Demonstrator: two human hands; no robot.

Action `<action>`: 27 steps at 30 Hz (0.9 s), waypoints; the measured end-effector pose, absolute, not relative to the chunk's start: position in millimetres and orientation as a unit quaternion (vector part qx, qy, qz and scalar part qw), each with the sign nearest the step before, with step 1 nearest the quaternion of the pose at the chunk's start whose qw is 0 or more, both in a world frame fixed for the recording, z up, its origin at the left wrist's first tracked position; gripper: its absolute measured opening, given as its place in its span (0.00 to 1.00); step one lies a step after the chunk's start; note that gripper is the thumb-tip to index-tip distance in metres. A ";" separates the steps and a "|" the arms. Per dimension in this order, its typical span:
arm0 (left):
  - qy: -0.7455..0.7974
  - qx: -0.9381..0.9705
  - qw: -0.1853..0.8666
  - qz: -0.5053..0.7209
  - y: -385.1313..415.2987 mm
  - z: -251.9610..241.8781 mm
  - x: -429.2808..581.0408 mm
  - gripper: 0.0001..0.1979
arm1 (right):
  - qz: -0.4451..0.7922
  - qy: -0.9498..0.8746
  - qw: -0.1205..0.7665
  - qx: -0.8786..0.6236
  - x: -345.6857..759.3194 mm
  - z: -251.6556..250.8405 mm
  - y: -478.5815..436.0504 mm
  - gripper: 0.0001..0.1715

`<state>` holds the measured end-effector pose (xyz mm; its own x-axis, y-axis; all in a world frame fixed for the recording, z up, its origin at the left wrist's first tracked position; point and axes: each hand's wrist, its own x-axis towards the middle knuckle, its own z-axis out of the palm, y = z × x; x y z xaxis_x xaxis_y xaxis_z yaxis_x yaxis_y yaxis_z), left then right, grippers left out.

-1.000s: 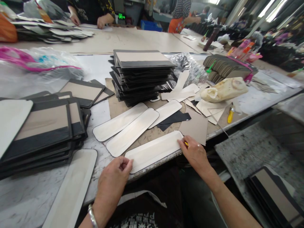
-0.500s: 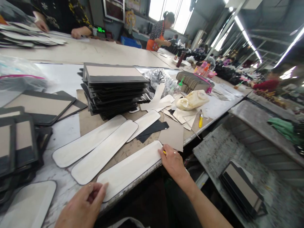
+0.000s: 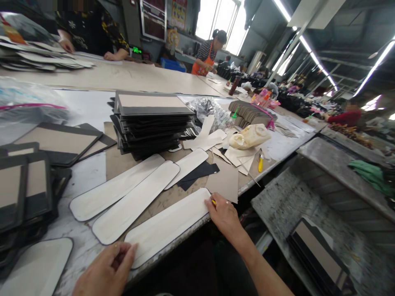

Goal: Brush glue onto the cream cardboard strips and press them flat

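A long white panel with rounded ends and a dark rim (image 3: 168,226) lies along the table's front edge. My left hand (image 3: 106,267) is at its near left end, fingers curled and thumb and forefinger closed on the edge. At the far right end, my right hand (image 3: 222,211) has its fingers closed around a small yellow tool (image 3: 214,202), mostly hidden, and its fingertips touch the panel's corner. Several similar white panels (image 3: 135,201) lie beyond, some overlapping. Another (image 3: 40,267) is at the lower left.
Behind the panels stands a tall stack of black-edged boards (image 3: 151,123). More boards (image 3: 23,185) lie left. A yellow-handled cutter (image 3: 261,163) and a cream-coloured container (image 3: 249,137) are at the right. Below, a grey cart (image 3: 277,209) holds boards. Co-workers stand across the table.
The whole view has shifted slightly, so the table and stacks sit a little lower in the picture. Both hands keep their places on the panel.
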<state>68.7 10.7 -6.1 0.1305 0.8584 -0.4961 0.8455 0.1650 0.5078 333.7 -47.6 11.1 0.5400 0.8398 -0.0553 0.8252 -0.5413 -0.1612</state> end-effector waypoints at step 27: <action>0.648 0.669 0.347 0.105 3.2 18.0 81.3 0.14 | 0.069 -0.493 0.031 -0.867 336.1 10.6 -46.2 0.13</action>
